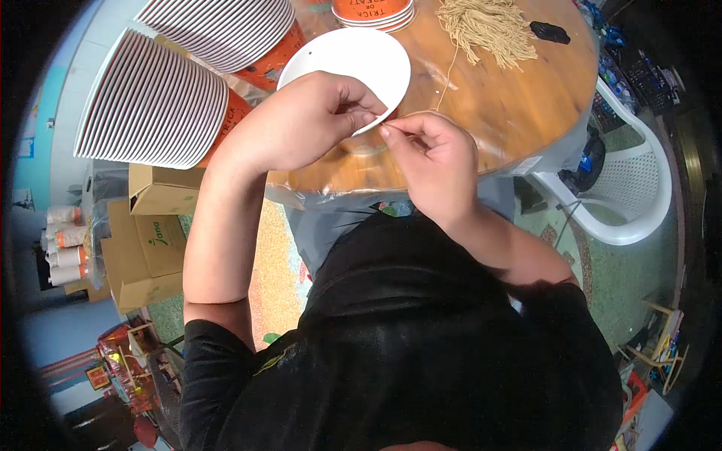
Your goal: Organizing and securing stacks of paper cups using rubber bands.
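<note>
A white-lined paper bucket (pixel 368 60) lies tilted on the wooden table, its mouth facing me and a small dark hole near its far-left rim. My left hand (pixel 312 120) reaches over the mouth, fingers closed, thumb and fingertips pinched at the near-right rim. Against those fingertips, my right hand (pixel 440 158) pinches the end of a tan string (pixel 444 89) between thumb and forefinger. The string trails back toward a loose heap of cut tan strings (pixel 485 30). What exactly lies between the left fingertips is mostly hidden.
Nested stacks of orange paper buckets (pixel 154 101) lie at the left; a shorter stack (pixel 374 11) stands at the back. A small black object (pixel 550 32) sits beside the strings. Cardboard boxes (pixel 147 252) are below left, a white plastic chair (pixel 628 180) at right.
</note>
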Available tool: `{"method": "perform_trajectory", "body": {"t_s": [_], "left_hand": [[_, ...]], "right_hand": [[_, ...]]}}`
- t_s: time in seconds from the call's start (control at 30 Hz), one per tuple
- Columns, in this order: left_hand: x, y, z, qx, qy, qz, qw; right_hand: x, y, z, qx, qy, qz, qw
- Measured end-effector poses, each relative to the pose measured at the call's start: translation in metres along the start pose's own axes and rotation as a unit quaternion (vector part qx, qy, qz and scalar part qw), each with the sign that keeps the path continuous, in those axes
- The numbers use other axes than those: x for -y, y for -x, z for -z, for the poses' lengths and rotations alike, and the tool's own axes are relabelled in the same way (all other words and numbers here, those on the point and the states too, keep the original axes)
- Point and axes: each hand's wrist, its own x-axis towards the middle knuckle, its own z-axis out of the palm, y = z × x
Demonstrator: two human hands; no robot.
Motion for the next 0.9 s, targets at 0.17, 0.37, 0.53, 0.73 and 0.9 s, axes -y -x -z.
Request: {"method": "perform_trajectory", "body": {"t_s": [0.17,0.37,0.53,0.73,0.9], "left_hand": [[-0.011,-0.006,0.001,0.009,-0.013,0.018,1.0],[-0.015,-0.001,-0.005,-0.052,-0.063,-0.025,0.996],[-0.01,0.003,-0.006,-0.091,-0.088,-0.059,0.99],[-0.017,0.015,-0.03,-0.267,-0.026,-0.062,0.961],[-0.03,0.017,-0.032,-0.205,-0.032,-0.012,0.978]], "right_hand": [[0.006,-0.002,0.003,0.011,0.024,-0.049,0.998],[0.003,-0.004,0.008,0.056,-0.054,-0.092,0.993],[0.006,-0.007,0.009,0.103,-0.051,-0.132,0.985],[-0.003,-0.007,0.005,0.087,-0.122,-0.125,0.981],[-0.004,-0.007,0.002,0.046,-0.138,-0.091,0.985]]}}
